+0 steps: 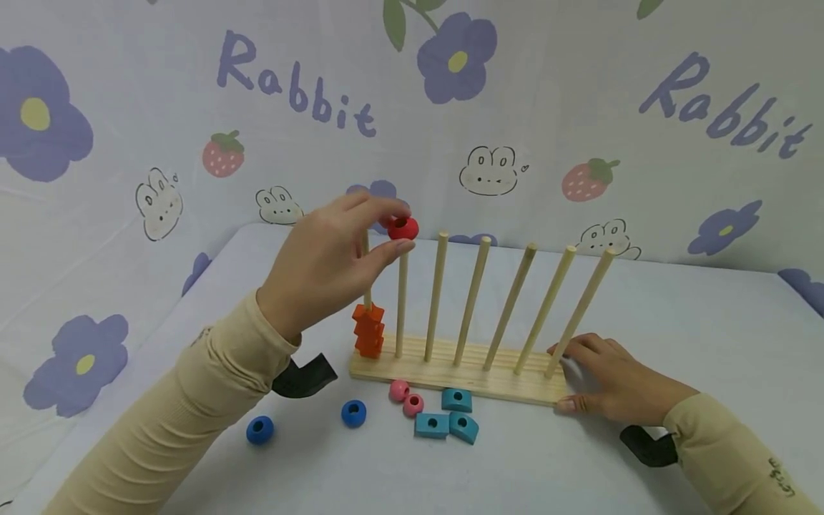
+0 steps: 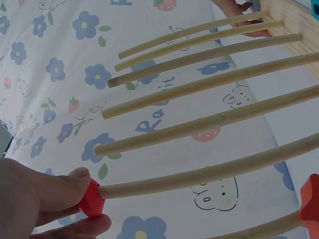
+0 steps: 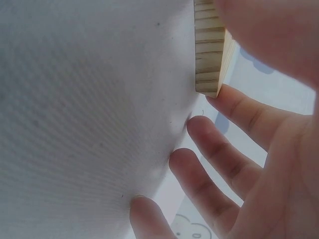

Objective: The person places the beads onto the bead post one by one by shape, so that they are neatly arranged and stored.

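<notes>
My left hand (image 1: 335, 250) pinches a red bead (image 1: 403, 229) between thumb and fingers at the top of the second peg (image 1: 402, 307) from the left. In the left wrist view the red bead (image 2: 92, 198) meets the peg's tip; how far the peg enters it is hidden. On the leftmost peg, orange star-shaped beads (image 1: 369, 332) are stacked at the bottom. My right hand (image 1: 621, 379) holds the right end of the wooden base (image 1: 412, 368), thumb at the front corner and index finger at the back. Its other fingertips (image 3: 199, 127) rest on the tabletop.
In front of the base lie two pink beads (image 1: 413, 405), several teal blocks (image 1: 432, 425) with holes, and a blue bead (image 1: 353, 413). Another blue bead (image 1: 260, 430) is farther left. Bare upright pegs (image 1: 473, 300) stand to the right. A patterned cloth (image 1: 412, 129) hangs behind.
</notes>
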A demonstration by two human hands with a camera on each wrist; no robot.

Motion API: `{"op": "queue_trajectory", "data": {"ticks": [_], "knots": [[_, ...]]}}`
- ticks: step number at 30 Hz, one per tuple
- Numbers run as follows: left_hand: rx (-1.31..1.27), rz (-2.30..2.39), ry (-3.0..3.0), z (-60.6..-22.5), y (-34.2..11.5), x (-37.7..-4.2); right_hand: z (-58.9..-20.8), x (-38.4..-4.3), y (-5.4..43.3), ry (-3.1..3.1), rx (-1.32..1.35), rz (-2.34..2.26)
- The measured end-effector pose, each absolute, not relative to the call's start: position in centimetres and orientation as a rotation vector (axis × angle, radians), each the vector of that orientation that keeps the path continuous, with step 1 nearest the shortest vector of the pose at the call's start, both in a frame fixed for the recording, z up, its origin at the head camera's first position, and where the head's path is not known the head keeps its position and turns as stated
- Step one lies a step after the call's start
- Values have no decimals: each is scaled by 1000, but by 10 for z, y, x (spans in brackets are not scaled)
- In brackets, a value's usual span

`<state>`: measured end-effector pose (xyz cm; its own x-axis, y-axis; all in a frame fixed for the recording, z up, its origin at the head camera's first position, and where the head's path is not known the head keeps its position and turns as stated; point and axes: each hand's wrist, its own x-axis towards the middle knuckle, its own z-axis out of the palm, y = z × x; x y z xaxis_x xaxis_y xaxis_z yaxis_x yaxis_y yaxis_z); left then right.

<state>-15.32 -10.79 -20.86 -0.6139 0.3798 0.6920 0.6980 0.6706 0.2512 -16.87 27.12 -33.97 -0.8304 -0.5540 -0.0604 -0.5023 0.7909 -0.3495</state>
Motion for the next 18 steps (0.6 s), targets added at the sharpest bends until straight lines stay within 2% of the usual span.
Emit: {"op": "queue_trajectory", "data": {"ticks": [18], "knots": [[-902,-468,-2337,-243,-103,-150,-340,-170,273,2819,-839,-488]]}}
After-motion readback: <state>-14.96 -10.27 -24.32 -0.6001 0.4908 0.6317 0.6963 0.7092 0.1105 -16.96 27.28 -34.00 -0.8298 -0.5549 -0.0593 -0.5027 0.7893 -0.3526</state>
